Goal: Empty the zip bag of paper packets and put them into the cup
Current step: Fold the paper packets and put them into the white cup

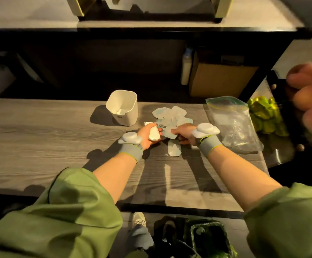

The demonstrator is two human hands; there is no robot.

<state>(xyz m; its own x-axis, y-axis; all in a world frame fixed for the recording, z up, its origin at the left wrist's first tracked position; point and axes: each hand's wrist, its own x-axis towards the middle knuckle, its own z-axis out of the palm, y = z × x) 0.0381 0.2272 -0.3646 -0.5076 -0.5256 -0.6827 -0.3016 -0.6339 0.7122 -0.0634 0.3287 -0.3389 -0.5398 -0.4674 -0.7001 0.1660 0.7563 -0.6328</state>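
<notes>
Cup point(122, 107): white, upright on the worktop point(39, 131), far left of the hands; something pale lies at its bottom, probably packets already dropped in.

Left hand point(148, 134): fingers clenched around a small bundle of white paper packets point(154, 133), just near-right of the cup.

Loose packets point(171, 116): a flat scatter between cup and bag, one more point(173, 149) lying nearer the person.

Right hand point(185, 134): fingers spread down onto the scatter, touching it; whether they grip a packet cannot be told.

Zip bag point(233, 123): clear, lying flat at the right end of the worktop, looks emptied or nearly so.

Risk: the left-hand bundle is loosely stacked, so a packet could slip out on the way to the cup. Thin flat packets resist pinching off a smooth surface. A knock from the wrist could tip the light cup.

Surface: grey wood-grain worktop, dim warm light, hard shadows. A dark shelf recess lies behind, with a cardboard box point(224, 81) at far right. Green items point(266, 116) sit right of the bag.
</notes>
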